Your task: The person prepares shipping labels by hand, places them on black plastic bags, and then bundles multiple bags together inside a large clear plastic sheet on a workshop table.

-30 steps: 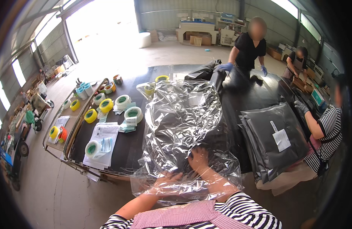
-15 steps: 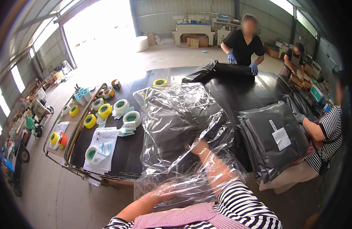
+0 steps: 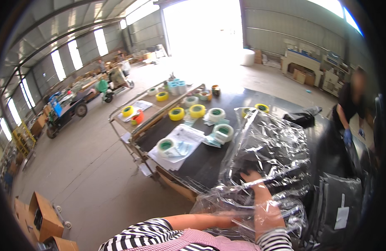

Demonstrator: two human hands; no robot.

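Note:
A large clear plastic bag [image 3: 280,142] with dark contents lies crumpled on the black table [image 3: 205,167], its near end spread over my forearms. Through the film shows my right hand [image 3: 253,177], resting on the dark contents, fingers apart. My left hand [image 3: 234,219] is lower down at the bag's near end, where film and glare hide its fingers. To the right is a stack of black packages [image 3: 347,192] with a white label [image 3: 342,217].
Tape rolls [image 3: 197,111] in yellow and clear sit on the table, beside papers [image 3: 186,140] and a clear roll [image 3: 165,146]. A person [image 3: 351,104] in blue gloves stands at the far right. Cardboard boxes [image 3: 46,213] are at lower left, a cart [image 3: 71,104] behind.
The view has swung left, so table and bag sit farther right in it. My right hand remains inside the film. The person in blue gloves has shifted along the table's far side.

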